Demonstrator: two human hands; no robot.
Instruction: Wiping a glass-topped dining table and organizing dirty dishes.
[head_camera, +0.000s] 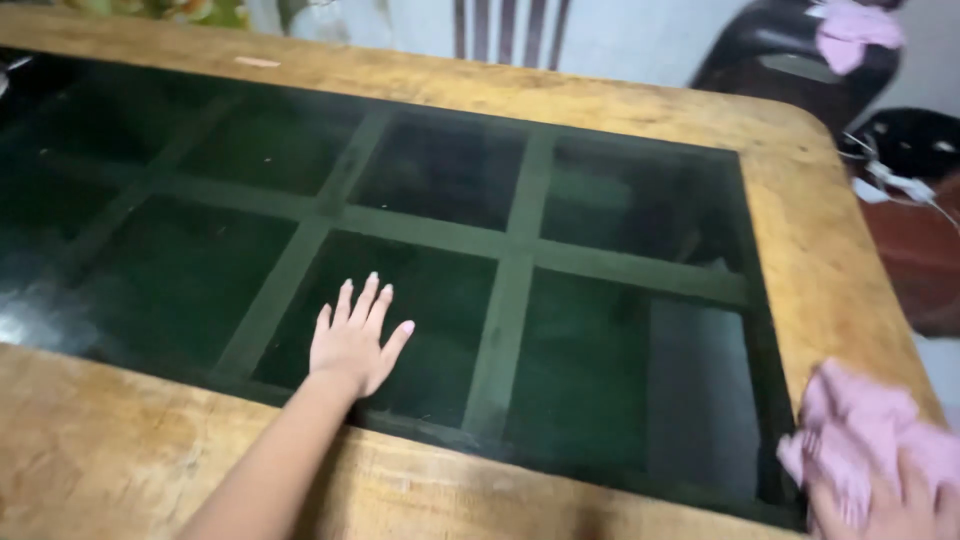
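Note:
My left hand (352, 340) lies flat, fingers spread, on the dark glass top (440, 170) of a wooden-framed table (560, 95), near the front edge of the glass. It holds nothing. My right hand (890, 510) is at the lower right corner of the view, pressed on a crumpled pink cloth (860, 430) that rests on the table's wooden frame beside the right edge of the glass.
Under the glass a grid of wooden bars divides the table into several compartments. A dark chair (780, 60) with another pink cloth (850, 30) on it stands past the far right corner. White cables (890, 180) lie to the right.

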